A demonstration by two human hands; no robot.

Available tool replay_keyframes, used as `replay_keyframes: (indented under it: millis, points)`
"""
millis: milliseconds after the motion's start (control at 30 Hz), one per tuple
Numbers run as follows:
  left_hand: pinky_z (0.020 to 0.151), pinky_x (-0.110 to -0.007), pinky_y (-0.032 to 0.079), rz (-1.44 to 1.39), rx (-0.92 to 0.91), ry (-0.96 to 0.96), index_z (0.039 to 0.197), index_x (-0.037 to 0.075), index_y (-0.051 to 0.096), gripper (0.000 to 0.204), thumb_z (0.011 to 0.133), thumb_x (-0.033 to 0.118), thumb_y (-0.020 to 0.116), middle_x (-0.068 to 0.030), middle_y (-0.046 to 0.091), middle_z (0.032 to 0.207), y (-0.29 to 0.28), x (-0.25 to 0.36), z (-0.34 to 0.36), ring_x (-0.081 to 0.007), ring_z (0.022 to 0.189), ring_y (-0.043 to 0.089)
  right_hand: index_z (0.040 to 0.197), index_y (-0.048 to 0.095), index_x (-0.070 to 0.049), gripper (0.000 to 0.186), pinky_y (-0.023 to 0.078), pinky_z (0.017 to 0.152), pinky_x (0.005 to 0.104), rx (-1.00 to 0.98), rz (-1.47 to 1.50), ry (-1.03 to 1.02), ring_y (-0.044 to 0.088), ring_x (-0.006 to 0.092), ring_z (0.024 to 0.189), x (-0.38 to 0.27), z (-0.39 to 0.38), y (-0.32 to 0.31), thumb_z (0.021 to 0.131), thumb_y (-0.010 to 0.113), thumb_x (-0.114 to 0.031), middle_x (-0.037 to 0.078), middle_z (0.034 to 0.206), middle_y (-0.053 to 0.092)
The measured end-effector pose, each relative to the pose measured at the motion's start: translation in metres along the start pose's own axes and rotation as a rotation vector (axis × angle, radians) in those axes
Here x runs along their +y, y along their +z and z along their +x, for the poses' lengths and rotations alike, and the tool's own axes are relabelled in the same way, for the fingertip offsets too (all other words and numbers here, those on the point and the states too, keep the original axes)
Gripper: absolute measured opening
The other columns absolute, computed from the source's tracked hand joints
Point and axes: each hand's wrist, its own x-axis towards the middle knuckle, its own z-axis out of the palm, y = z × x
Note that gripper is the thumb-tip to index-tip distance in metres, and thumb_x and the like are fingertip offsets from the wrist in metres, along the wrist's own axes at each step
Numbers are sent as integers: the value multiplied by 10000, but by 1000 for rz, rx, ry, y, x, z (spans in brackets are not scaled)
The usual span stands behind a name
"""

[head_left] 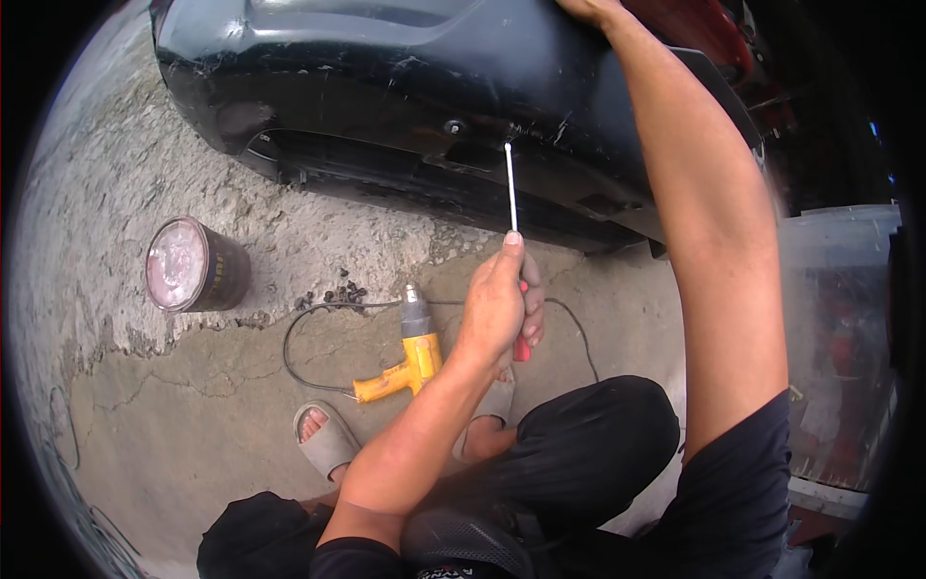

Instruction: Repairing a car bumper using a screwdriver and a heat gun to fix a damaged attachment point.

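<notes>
My left hand (501, 299) is closed on a screwdriver (511, 193) with a red handle and pale metal shaft. Its tip points up at the scratched underside of a large black car bumper (367, 82); I cannot tell whether it touches. My right hand (588, 12) reaches to the bumper's top at the upper edge of the view, its fingers mostly out of sight. Below the bumper a yellow heat gun (421, 359) with a grey nozzle lies on the concrete, its black cord looping around it.
A round can (224, 270) with a pinkish top stands at left on rough concrete (174, 405). Small black bits (342, 289) lie by it. A translucent sheet (830, 318) stands at right, red bodywork (714, 29) behind the bumper. My knees and sandalled feet are below.
</notes>
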Motion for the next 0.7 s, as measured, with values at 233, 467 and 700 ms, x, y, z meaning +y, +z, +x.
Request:
replay_keyframes:
  millis: [233, 467, 700]
  points:
    - [360, -290, 349, 21, -6, 9, 748, 93, 406, 501, 1058, 486, 381, -20, 371, 553, 2, 2, 0, -133, 375, 345, 1504, 353, 15, 969, 235, 1201, 376, -3, 6, -13, 288, 302, 1484, 8, 10, 5, 916, 350, -756, 203, 1578, 321]
    - [340, -290, 322, -48, -27, -56, 748, 101, 412, 501, 1058, 492, 375, -10, 359, 543, 4, 11, 3, -121, 360, 319, 1507, 322, 35, 986, 180, 1218, 384, -75, 110, -79, 240, 322, 1498, 11, 12, 8, 924, 323, -760, 214, 1599, 265]
    - [317, -287, 299, -69, -67, -114, 738, 106, 401, 519, 1052, 518, 375, -8, 344, 526, 2, 23, 10, -113, 343, 296, 1472, 400, 43, 928, 220, 1197, 401, -189, 137, -41, 307, 327, 1470, 5, 7, -2, 953, 317, -722, 237, 1559, 348]
